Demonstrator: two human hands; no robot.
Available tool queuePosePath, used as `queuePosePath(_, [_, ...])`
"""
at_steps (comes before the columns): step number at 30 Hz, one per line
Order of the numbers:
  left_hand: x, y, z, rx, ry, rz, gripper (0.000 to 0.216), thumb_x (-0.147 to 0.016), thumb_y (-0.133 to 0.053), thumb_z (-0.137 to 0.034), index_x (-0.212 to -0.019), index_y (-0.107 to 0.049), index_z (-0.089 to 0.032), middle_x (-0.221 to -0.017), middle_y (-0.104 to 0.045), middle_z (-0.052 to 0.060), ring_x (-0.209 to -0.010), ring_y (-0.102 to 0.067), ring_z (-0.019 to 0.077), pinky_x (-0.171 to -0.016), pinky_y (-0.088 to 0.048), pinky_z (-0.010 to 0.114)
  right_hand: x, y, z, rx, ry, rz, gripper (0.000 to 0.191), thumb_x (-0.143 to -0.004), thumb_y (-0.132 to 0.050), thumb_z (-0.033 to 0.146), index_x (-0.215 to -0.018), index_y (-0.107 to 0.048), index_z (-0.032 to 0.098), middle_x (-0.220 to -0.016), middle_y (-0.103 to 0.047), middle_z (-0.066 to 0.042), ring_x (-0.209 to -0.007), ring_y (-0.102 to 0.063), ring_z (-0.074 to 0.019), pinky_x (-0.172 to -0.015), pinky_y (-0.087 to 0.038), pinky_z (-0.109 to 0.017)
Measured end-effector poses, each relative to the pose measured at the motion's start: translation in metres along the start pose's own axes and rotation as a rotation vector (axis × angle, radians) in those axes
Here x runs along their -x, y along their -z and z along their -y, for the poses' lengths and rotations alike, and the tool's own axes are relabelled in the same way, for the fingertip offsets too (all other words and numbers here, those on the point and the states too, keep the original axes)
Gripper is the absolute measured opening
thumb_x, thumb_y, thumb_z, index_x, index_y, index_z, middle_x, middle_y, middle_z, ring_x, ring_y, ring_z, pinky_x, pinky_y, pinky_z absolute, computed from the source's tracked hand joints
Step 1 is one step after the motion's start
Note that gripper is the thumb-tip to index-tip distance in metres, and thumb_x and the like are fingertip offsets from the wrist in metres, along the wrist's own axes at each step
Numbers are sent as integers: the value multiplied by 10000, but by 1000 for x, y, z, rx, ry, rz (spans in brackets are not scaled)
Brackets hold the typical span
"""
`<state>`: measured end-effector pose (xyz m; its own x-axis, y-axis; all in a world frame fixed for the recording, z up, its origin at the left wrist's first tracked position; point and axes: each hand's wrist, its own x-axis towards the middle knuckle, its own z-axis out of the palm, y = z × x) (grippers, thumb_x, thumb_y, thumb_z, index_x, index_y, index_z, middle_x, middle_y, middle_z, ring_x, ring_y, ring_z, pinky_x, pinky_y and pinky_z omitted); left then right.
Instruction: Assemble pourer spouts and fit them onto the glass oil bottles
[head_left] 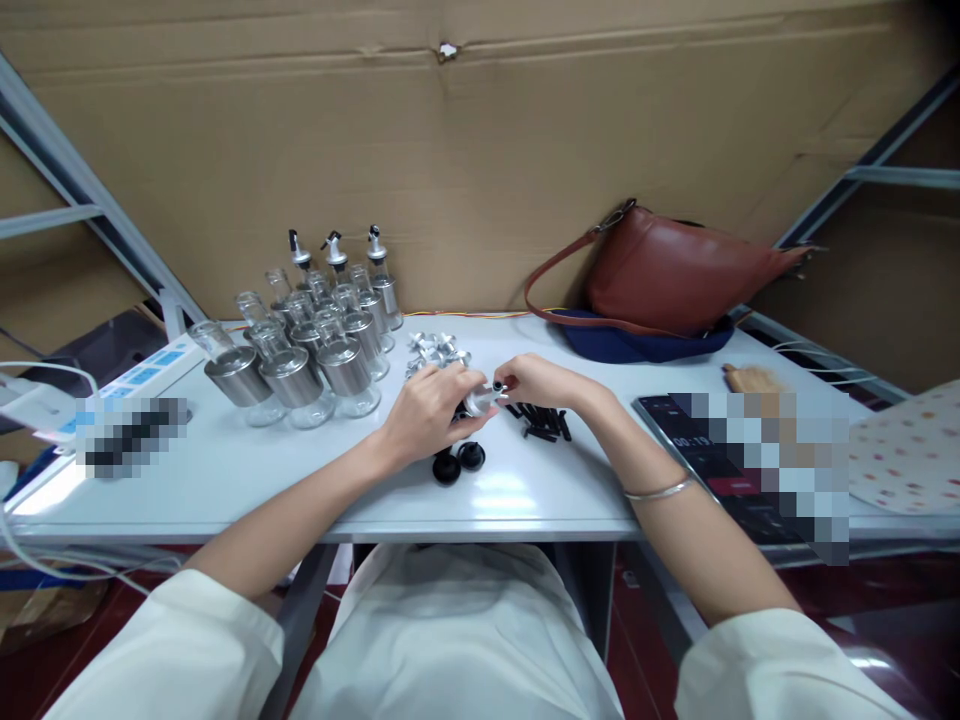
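My left hand (pixel 427 412) is closed around a small silver pourer cap (pixel 480 401) just above the white table (pixel 225 480). My right hand (pixel 541 382) pinches the black tip at the cap's right end. Two round black stoppers (pixel 457 463) lie on the table right below my hands. A pile of short black tubes (pixel 541 420) lies under my right wrist. A heap of silver caps (pixel 435 350) sits just behind my left hand.
Several glass bottles with steel sleeves (pixel 315 345) stand at the back left, three of them fitted with pourers. A brown leather bag (pixel 675 275) rests on blue cloth at the back right. A dark tablet (pixel 701 455) lies at the right, a power strip (pixel 142 375) at the left. Cardboard lines the wall behind.
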<state>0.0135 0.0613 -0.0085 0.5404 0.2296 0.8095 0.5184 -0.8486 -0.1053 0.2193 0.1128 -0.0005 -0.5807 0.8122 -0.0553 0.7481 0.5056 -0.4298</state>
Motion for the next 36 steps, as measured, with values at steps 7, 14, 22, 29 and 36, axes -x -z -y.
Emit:
queuePosePath(7, [0, 2, 3, 4, 24, 163, 293, -916, -453, -443, -928, -529, -160, -810, -617, 42, -681, -552, 149, -663, -382, 278, 5, 8, -7, 6, -119, 69, 92, -696, -633, 225, -700, -679, 145, -643, -650, -33, -609, -539, -139, -596, -390, -244])
queuePosePath(14, [2, -2, 5, -41, 89, 380, 319, -918, -432, -433, -956, -563, -145, -897, -598, 75, -794, -556, 192, -734, -394, 308, 11, 18, 15, -485, 150, -148, 487, -875, -368, 567, -697, -558, 156, -669, -549, -22, -644, -482, -127, -618, -380, -259])
queuePosePath(22, [1, -4, 5, -50, 119, 426, 198, -873, -454, -270, -1008, -542, -156, -958, -602, 65, -849, -565, 197, -792, -391, 317, 12, 16, 29, -561, 213, -60, 355, -852, -451, 440, -624, -493, 173, -609, -497, 7, -615, -449, -116, -608, -362, -256])
queuePosePath(29, [2, -6, 6, -132, 136, 399, 168, -870, -439, -215, -975, -565, -178, -950, -631, 49, -825, -578, 190, -766, -362, 327, 11, 11, 32, -520, 161, -52, 332, -797, -443, 336, -511, -351, 193, -494, -306, 65, -477, -245, -59, -475, -219, -227])
queuePosePath(36, [0, -4, 5, -149, 186, 339, 211, -927, -420, -291, -1038, -561, -182, -1052, -642, 71, -871, -590, 187, -800, -339, 344, 10, 12, 30, -575, 123, -149, 423, -801, -522, 470, -512, -485, 164, -482, -463, 33, -476, -380, -65, -503, -305, -234])
